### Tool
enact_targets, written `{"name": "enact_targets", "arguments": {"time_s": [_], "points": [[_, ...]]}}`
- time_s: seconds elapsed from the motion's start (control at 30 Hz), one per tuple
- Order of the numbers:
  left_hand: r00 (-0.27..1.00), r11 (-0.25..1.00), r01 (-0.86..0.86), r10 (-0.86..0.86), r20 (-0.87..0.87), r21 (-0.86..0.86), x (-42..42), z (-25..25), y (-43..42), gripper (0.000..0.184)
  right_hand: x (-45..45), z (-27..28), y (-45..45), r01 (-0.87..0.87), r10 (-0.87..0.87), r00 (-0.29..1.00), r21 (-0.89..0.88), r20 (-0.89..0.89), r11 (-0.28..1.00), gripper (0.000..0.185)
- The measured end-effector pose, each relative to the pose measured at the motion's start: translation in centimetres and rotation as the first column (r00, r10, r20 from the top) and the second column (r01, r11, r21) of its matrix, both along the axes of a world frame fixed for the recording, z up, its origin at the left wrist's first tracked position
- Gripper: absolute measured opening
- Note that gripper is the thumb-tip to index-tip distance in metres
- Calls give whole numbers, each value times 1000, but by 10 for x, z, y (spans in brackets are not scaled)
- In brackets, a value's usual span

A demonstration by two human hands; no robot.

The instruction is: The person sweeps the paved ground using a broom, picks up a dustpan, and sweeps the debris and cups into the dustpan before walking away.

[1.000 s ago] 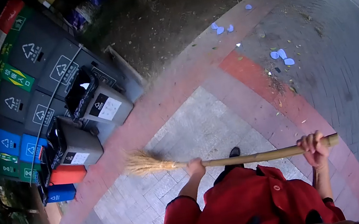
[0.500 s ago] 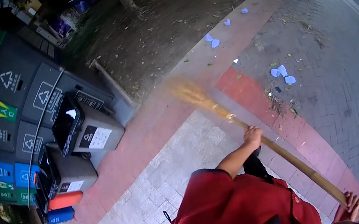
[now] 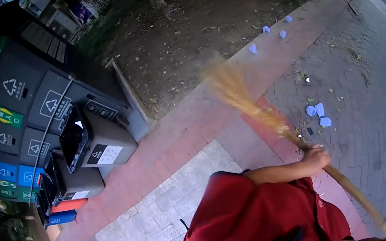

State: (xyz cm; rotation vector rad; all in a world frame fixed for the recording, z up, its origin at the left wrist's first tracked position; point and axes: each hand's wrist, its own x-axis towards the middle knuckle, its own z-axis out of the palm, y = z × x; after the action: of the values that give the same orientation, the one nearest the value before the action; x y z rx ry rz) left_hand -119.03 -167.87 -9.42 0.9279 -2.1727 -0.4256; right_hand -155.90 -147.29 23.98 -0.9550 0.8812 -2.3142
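Observation:
My left hand is closed around the wooden handle of a straw broom, a little below its head. The broom lies diagonally across the view. Its bristles are blurred and reach up and left over the reddish paving beside the soil bed. The lower end of the handle runs to the bottom right edge of the frame, and my right hand is out of sight. On the grey bricks just above my left hand lie light-blue crumpled pieces. Several more such pieces lie along the kerb strip beyond the bristles.
Two grey wheeled bins with black liners stand at left before a dark recycling cabinet. A low kerb borders the soil bed. A white scrap and dry leaves lie on the grey paving.
My left hand and the broom have moved right in view, the bristles swinging up. One light-blue piece by the kerb now lies apart from its neighbour. My right hand has left the view.

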Motion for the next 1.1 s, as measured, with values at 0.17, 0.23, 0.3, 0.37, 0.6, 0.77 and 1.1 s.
{"name": "enact_targets", "arguments": {"time_s": [0.17, 0.23, 0.3, 0.37, 0.6, 0.77, 1.1], "points": [[899, 856, -430, 380, 217, 287, 186, -13, -64, 10, 84, -73, -230, -320, 270, 937, 236, 223, 917, 29], [826, 777, -563, 517, 225, 282, 252, -50, -83, 10, 132, -121, -309, -779, 768, 626, 66, 138, 623, 18], [745, 672, -659, 520, 418, 338, 298, -73, -110, 12, 243, -116, -385, -838, 827, 546, 76, 134, 541, 11], [872, 714, -489, 386, 300, 501, 307, -100, -161, 12, 263, -117, -450, -821, 797, 569, 80, 205, 565, 13], [847, 771, -523, 516, 126, 364, 360, -120, -506, 10, 368, -79, -620, -661, 661, 749, 116, 42, 742, 20], [757, 764, -620, 521, 395, 178, 449, -92, -713, 14, 499, -95, -678, -552, 560, 827, 118, -55, 826, 38], [715, 719, -695, 690, 114, 3, 470, 39, -714, 14, 390, -53, -787, -660, 715, 609, -280, 343, 697, 24]]}}
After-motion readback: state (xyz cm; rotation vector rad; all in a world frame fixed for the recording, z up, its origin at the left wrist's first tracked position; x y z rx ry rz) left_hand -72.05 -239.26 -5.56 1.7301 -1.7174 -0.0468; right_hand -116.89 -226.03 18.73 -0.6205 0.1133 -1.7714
